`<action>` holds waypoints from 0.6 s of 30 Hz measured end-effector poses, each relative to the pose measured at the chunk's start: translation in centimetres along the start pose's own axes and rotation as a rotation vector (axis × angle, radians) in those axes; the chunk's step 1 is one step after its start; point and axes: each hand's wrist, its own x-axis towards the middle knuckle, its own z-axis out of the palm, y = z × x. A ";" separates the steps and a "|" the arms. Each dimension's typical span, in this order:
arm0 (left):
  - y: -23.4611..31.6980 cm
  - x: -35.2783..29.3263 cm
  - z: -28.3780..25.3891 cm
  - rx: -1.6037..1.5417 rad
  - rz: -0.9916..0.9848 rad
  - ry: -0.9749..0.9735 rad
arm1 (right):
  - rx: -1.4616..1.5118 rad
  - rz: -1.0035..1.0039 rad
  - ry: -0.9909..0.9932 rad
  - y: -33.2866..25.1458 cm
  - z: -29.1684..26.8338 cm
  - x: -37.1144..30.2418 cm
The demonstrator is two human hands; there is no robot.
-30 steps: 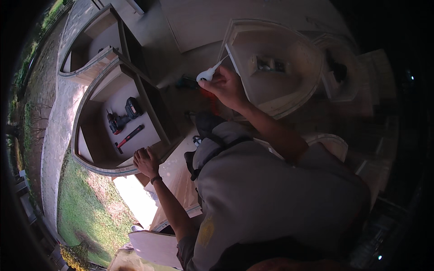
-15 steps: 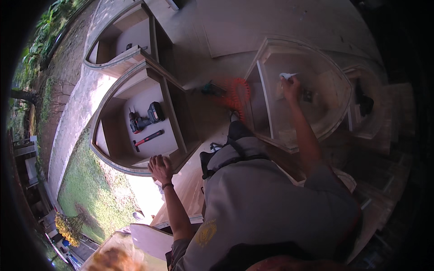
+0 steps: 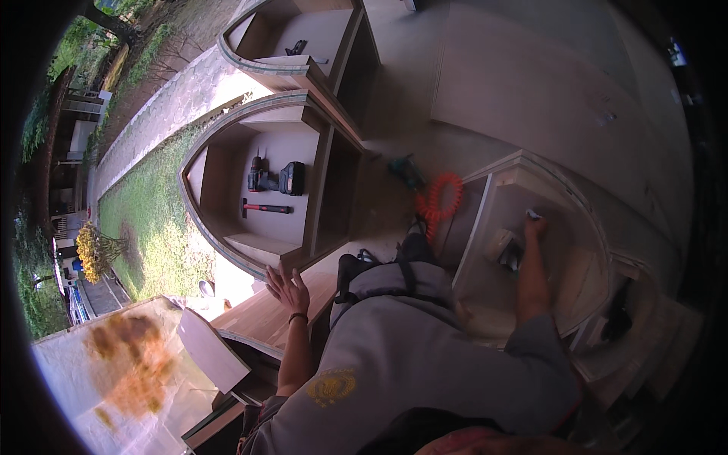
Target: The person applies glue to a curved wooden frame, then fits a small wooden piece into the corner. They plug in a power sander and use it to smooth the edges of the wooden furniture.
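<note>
One drill (image 3: pixel 265 181) and one hammer (image 3: pixel 267 208) lie in a wooden cabinet (image 3: pixel 218 206) left of centre; the left hand (image 3: pixel 287 291), spread wide, is at its lower edge; at centre right, the right hand (image 3: pixel 535 227) grips a small white bottle (image 3: pixel 533 214).

sunlight glares on the grass (image 3: pixel 155 208) at left, the floor (image 3: pixel 406 102) is dim, and edges curve into black.
</note>
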 end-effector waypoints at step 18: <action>10.4 4.1 -0.3 -0.017 0.044 -0.121 | -0.083 -0.222 -0.119 4.1 -0.4 2.5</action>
